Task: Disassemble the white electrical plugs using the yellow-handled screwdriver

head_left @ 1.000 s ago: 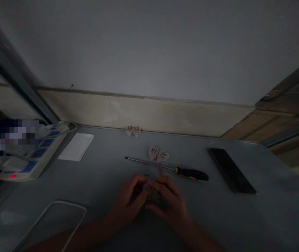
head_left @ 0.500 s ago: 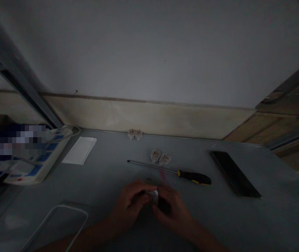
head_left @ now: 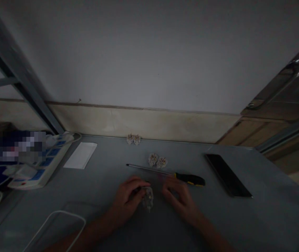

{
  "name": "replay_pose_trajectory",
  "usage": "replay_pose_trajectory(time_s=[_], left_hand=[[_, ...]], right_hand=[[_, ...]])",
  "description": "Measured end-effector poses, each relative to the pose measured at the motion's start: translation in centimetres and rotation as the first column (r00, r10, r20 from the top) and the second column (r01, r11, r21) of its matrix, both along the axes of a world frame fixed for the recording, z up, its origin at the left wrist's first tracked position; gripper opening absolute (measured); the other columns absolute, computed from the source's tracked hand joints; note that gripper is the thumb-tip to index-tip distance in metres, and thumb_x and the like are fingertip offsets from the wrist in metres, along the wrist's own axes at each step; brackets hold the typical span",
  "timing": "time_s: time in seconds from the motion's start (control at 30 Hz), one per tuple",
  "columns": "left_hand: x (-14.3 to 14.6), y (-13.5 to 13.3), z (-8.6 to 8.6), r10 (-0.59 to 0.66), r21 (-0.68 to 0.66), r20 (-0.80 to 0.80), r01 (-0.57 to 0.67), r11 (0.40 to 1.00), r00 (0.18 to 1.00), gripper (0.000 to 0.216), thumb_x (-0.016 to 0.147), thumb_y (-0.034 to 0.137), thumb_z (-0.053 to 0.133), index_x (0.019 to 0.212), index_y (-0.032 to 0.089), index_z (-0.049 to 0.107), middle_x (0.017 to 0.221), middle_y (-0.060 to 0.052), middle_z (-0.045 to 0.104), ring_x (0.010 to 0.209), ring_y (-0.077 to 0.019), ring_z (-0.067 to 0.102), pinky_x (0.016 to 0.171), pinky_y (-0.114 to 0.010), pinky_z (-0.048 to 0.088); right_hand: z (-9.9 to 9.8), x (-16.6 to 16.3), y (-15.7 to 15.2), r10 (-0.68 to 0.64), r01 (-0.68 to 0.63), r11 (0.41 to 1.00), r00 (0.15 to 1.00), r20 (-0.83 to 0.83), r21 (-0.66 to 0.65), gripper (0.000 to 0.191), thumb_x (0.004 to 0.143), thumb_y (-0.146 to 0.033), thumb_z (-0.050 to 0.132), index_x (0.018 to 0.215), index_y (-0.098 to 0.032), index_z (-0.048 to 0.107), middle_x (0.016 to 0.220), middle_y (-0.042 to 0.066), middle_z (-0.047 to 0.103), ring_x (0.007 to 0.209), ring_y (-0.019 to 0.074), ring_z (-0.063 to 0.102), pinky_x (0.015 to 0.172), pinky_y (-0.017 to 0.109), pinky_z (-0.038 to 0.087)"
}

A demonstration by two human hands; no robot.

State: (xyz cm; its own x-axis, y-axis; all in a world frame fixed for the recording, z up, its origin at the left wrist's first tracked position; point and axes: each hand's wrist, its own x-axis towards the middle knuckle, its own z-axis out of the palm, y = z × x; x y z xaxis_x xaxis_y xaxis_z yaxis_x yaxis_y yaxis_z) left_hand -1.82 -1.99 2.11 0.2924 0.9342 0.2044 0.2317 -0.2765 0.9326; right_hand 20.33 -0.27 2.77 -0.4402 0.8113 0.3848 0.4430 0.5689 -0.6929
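Fingers of the left hand pinch a small plug between thumb and forefinger, and from my remote seat I take that plug as the centre of the clock. It looks like pale, see-through plastic, tilted, with something thin poking out at its lower end, though the dim light hides the detail from me. I have the left hand at nine o'clock, touching it, and the right hand at three, just beside it but apart. Those right fingers are curled, with a dark gap behind the tips; I cannot tell whether the tips meet or grip anything. Just beyond that hand, toward one o'clock, I see a screwdriver, its black and yellow handle to the right and its metal tip to the left; I cannot tell whether the knuckles touch it. Past its shaft, between twelve and one, two more plugs lie side by side with brass-coloured pins upward. Another pair sits farther off, between eleven and twelve, near the back edge of the grey desk. I find a white paper at ten, a power strip between nine and ten, and a dark phone lying flat between two and three.
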Motion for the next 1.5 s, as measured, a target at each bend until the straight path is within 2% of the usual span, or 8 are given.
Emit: replay_pose_trajectory(time_s=[0.13, 0.23, 0.43, 0.7, 0.93, 1.1, 1.3, 1.5], left_hand=[[0.0, 0.0, -0.1, -0.024, 0.097, -0.160, 0.039, 0.995, 0.987, 0.019, 0.094, 0.025, 0.056, 0.099, 0.020, 0.074, 0.093, -0.007, 0.071, 0.087, -0.0209, 0.065, 0.079, -0.032, 0.051], [-0.1, 0.1, -0.3, -0.018, 0.210, -0.253, 0.073, 0.975, 0.967, 0.018, 0.093, 0.020, 0.055, 0.096, 0.020, 0.072, 0.090, -0.006, 0.073, 0.091, -0.0228, 0.065, 0.091, -0.040, 0.048], [-0.6, 1.0, -0.7, 0.020, 0.262, -0.332, 0.072, 0.962, 0.943, 0.033, 0.089, 0.018, 0.058, 0.121, 0.021, 0.066, 0.114, -0.009, 0.071, 0.109, -0.0255, 0.062, 0.100, -0.044, 0.046], [-1.3, 2.4, -1.6, -0.040, 0.322, -0.620, 0.302, 0.897, 0.783, 0.049, 0.092, 0.004, 0.048, 0.133, 0.026, 0.062, 0.140, -0.006, 0.062, 0.125, -0.0261, 0.053, 0.105, -0.048, 0.043], [-1.5, 2.8, -2.6, -0.029, 0.368, -0.641, 0.340, 0.866, 0.767, 0.044, 0.090, 0.001, 0.053, 0.124, 0.024, 0.067, 0.129, -0.007, 0.070, 0.120, -0.0273, 0.057, 0.102, -0.047, 0.045], [-1.3, 2.8, -2.6, -0.020, 0.406, -0.643, 0.364, 0.838, 0.766, 0.022, 0.097, 0.009, 0.054, 0.107, 0.018, 0.071, 0.110, -0.008, 0.074, 0.103, -0.0238, 0.065, 0.096, -0.039, 0.050], [-1.2, 2.7, -2.1, 0.056, 0.437, -0.627, 0.291, 0.851, 0.777, 0.018, 0.096, 0.009, 0.056, 0.108, 0.016, 0.068, 0.096, -0.007, 0.073, 0.093, -0.0231, 0.066, 0.084, -0.033, 0.054], [-0.5, 2.9, -3.1, 0.111, 0.476, -0.635, 0.273, 0.836, 0.765, 0.012, 0.095, 0.014, 0.062, 0.100, 0.020, 0.071, 0.093, -0.004, 0.071, 0.088, -0.0213, 0.064, 0.078, -0.030, 0.053]], right_hand=[[0.1, 3.4, 2.1, -0.247, 0.245, 0.968, 0.968, 0.030, 0.059, 0.033, 0.094, -0.041, 0.050, 0.068, -0.020, 0.056, 0.065, 0.003, 0.055, 0.067, 0.0185, 0.052, 0.077, 0.039, 0.044], [-0.2, 6.3, 3.5, -0.365, 0.363, 0.931, 0.928, 0.069, 0.040, 0.027, 0.086, -0.045, 0.059, 0.084, -0.020, 0.068, 0.087, 0.010, 0.065, 0.091, 0.0268, 0.059, 0.088, 0.046, 0.044], [-1.8, 10.8, 4.1, -0.427, 0.452, 0.886, 0.882, 0.201, -0.106, 0.053, 0.057, -0.047, 0.081, 0.103, -0.020, 0.076, 0.111, 0.016, 0.067, 0.108, 0.0392, 0.060, 0.097, 0.061, 0.043], [-0.6, 11.7, 3.3, -0.374, 0.402, 0.886, 0.914, 0.155, -0.232, 0.040, 0.059, -0.051, 0.080, 0.085, -0.020, 0.075, 0.086, 0.008, 0.072, 0.080, 0.0250, 0.068, 0.074, 0.039, 0.055], [4.7, 8.9, 2.8, -0.395, 0.355, 0.909, 0.901, -0.180, -0.216, 0.040, 0.082, -0.055, 0.064, 0.077, -0.015, 0.063, 0.052, 0.000, 0.056, 0.047, 0.0120, 0.052, 0.047, 0.026, 0.042], [10.3, 5.3, 4.3, -0.457, 0.471, 0.878, 0.768, -0.449, -0.089, 0.036, 0.079, -0.052, 0.070, 0.074, -0.018, 0.057, 0.056, 0.000, 0.057, 0.045, 0.0115, 0.053, 0.042, 0.024, 0.041], [16.8, 0.9, 5.0, -0.365, 0.670, 0.730, 0.547, -0.753, 0.133, 0.030, 0.083, -0.049, 0.062, 0.077, -0.021, 0.052, 0.069, -0.002, 0.048, 0.055, 0.0086, 0.049, 0.049, 0.023, 0.041], [19.1, -2.8, 4.6, -0.200, 0.654, 0.749, 0.381, -0.903, 0.110, 0.024, 0.078, -0.039, 0.061, 0.065, -0.021, 0.054, 0.058, -0.002, 0.047, 0.044, 0.0097, 0.042, 0.037, 0.025, 0.034]])
